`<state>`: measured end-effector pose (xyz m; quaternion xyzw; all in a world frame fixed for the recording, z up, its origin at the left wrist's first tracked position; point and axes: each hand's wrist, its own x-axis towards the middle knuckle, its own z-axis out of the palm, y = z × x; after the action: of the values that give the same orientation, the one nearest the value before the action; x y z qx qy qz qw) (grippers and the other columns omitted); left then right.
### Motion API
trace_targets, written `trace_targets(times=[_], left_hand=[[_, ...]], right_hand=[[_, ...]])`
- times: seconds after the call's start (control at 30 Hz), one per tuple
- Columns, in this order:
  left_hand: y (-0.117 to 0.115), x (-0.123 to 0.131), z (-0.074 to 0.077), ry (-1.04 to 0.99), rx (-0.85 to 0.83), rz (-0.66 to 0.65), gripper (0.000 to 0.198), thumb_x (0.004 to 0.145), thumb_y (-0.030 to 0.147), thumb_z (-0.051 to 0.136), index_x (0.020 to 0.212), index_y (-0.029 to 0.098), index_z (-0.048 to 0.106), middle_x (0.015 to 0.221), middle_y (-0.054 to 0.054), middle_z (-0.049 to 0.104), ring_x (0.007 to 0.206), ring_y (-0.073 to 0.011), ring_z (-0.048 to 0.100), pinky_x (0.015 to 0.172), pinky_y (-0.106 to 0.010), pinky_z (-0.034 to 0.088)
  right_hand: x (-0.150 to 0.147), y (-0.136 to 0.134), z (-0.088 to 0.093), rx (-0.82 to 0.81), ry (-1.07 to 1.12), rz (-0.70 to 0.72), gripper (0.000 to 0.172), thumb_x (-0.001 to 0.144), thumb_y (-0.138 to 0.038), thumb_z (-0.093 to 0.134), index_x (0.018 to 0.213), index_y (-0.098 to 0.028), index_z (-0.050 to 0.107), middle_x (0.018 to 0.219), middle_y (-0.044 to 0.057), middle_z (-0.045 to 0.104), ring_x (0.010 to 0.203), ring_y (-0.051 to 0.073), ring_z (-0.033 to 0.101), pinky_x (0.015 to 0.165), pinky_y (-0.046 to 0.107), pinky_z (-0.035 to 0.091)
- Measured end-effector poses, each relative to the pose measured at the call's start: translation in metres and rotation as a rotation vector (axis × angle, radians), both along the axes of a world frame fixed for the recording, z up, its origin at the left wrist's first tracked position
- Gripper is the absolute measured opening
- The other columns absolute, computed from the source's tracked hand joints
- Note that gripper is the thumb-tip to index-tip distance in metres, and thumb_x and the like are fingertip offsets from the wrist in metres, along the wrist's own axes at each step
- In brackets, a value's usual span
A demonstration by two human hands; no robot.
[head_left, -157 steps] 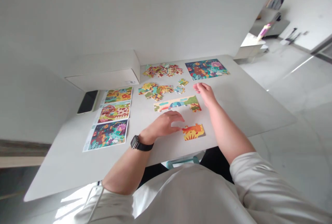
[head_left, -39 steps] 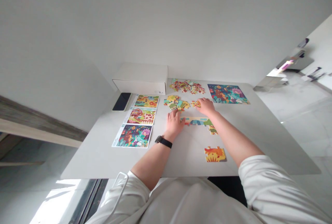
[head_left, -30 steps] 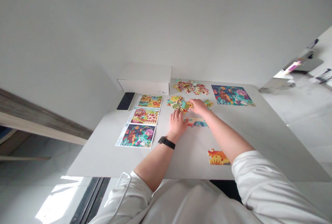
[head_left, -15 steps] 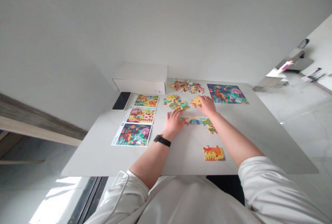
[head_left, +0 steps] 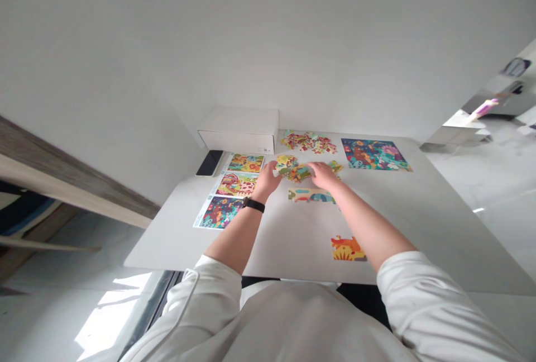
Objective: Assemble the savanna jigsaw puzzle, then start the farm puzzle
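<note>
A loose pile of yellow and green puzzle pieces [head_left: 298,173] lies between my two hands. My left hand [head_left: 267,179], a black band on its wrist, is at the pile's left edge with thumb and fingers apart. At the right side, my right hand [head_left: 322,175] touches the pieces, its fingers stretched over them; several more pieces show just beyond it. Nearer to me lies a joined puzzle strip [head_left: 312,195], its right end partly hidden by my right forearm. A joined orange and yellow puzzle section [head_left: 347,248] rests near the front edge.
Behind is a second pile of reddish puzzle pieces [head_left: 312,142]. A dark, colourful picture sheet [head_left: 376,155] lies at the back right. On the left are a sheet with three pictures [head_left: 235,184], a phone [head_left: 210,163] and a white box [head_left: 238,134] against the wall.
My left hand has left the strip and moved up to the pile's left side. My right hand has shifted left against the pile, and pieces there have been pushed closer together. The view has shifted slightly.
</note>
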<state>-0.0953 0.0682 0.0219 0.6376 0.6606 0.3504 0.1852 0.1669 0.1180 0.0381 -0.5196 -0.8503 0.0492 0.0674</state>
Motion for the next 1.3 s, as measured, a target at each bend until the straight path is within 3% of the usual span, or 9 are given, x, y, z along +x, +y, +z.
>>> trace_targets(times=[0.13, 0.27, 0.53, 0.63, 0.8, 0.93, 1.03, 1.13, 1.3], left_hand=[[0.014, 0.000, -0.004, 0.212, -0.042, -0.098, 0.060, 0.084, 0.023, 0.080, 0.140, 0.017, 0.060, 0.137, -0.018, 0.072, 0.130, -0.0330, 0.068, 0.113, -0.046, 0.053], [0.022, -0.002, -0.003, 0.285, -0.088, -0.139, 0.063, 0.081, 0.017, 0.080, 0.141, 0.019, 0.059, 0.130, -0.015, 0.076, 0.125, -0.0330, 0.070, 0.109, -0.045, 0.053], [0.021, -0.017, 0.004, 0.171, -0.029, -0.101, 0.061, 0.081, 0.013, 0.077, 0.139, 0.020, 0.060, 0.127, -0.012, 0.073, 0.116, -0.0273, 0.070, 0.105, -0.040, 0.056], [0.012, -0.024, 0.008, 0.093, 0.004, -0.102, 0.059, 0.082, 0.011, 0.073, 0.140, 0.020, 0.060, 0.134, -0.012, 0.069, 0.107, -0.0227, 0.072, 0.101, -0.037, 0.058], [-0.026, -0.032, 0.016, 0.038, 0.050, -0.220, 0.052, 0.088, 0.020, 0.075, 0.138, 0.021, 0.060, 0.136, -0.011, 0.069, 0.106, -0.0203, 0.074, 0.099, -0.036, 0.061], [-0.065, -0.026, 0.017, 0.035, 0.131, -0.258, 0.041, 0.093, 0.023, 0.075, 0.133, 0.022, 0.063, 0.135, -0.011, 0.068, 0.114, -0.0216, 0.074, 0.101, -0.037, 0.062], [-0.082, -0.010, 0.010, -0.043, 0.245, -0.224, 0.038, 0.094, 0.016, 0.072, 0.130, 0.022, 0.062, 0.138, -0.011, 0.064, 0.110, -0.0182, 0.075, 0.101, -0.035, 0.063], [-0.088, 0.016, -0.002, -0.188, 0.366, -0.215, 0.039, 0.092, 0.011, 0.070, 0.129, 0.022, 0.062, 0.140, -0.011, 0.060, 0.098, -0.0136, 0.075, 0.093, -0.032, 0.065], [-0.092, 0.054, -0.017, -0.339, 0.408, -0.269, 0.039, 0.094, 0.012, 0.070, 0.130, 0.023, 0.061, 0.136, -0.010, 0.061, 0.088, -0.0108, 0.074, 0.080, -0.026, 0.065]], right_hand=[[-0.022, 0.009, 0.003, -0.052, -0.079, 0.132, 0.072, 0.087, -0.008, 0.065, 0.158, -0.015, 0.056, 0.159, 0.017, 0.062, 0.148, 0.030, 0.055, 0.126, 0.042, 0.040], [-0.026, 0.019, 0.006, -0.072, -0.145, 0.139, 0.069, 0.089, -0.016, 0.069, 0.157, -0.018, 0.057, 0.157, 0.017, 0.063, 0.144, 0.031, 0.060, 0.124, 0.042, 0.042], [0.006, 0.018, 0.009, -0.022, -0.213, -0.094, 0.050, 0.095, -0.021, 0.064, 0.145, -0.022, 0.068, 0.142, 0.017, 0.071, 0.130, 0.035, 0.066, 0.110, 0.049, 0.051], [0.009, 0.009, 0.009, 0.005, -0.157, -0.095, 0.047, 0.097, -0.019, 0.059, 0.143, -0.021, 0.070, 0.142, 0.017, 0.070, 0.130, 0.035, 0.064, 0.112, 0.049, 0.051], [0.010, -0.024, 0.004, 0.051, 0.064, 0.030, 0.042, 0.099, -0.021, 0.058, 0.139, -0.022, 0.073, 0.142, 0.013, 0.071, 0.135, 0.030, 0.062, 0.120, 0.046, 0.047], [0.039, -0.055, 0.000, -0.013, 0.339, 0.033, 0.037, 0.095, -0.020, 0.059, 0.127, -0.024, 0.078, 0.136, 0.010, 0.075, 0.131, 0.026, 0.067, 0.118, 0.044, 0.050], [0.062, -0.071, 0.000, -0.097, 0.688, -0.126, 0.034, 0.096, -0.031, 0.059, 0.123, -0.024, 0.077, 0.126, 0.011, 0.079, 0.117, 0.027, 0.074, 0.106, 0.044, 0.058], [0.065, -0.083, -0.001, -0.199, 0.992, -0.216, 0.040, 0.093, -0.048, 0.064, 0.122, -0.022, 0.076, 0.114, 0.012, 0.081, 0.097, 0.026, 0.076, 0.084, 0.039, 0.062], [0.040, -0.099, -0.009, -0.366, 1.121, -0.192, 0.047, 0.085, -0.060, 0.070, 0.115, -0.024, 0.074, 0.100, 0.008, 0.079, 0.072, 0.018, 0.067, 0.059, 0.028, 0.053]])
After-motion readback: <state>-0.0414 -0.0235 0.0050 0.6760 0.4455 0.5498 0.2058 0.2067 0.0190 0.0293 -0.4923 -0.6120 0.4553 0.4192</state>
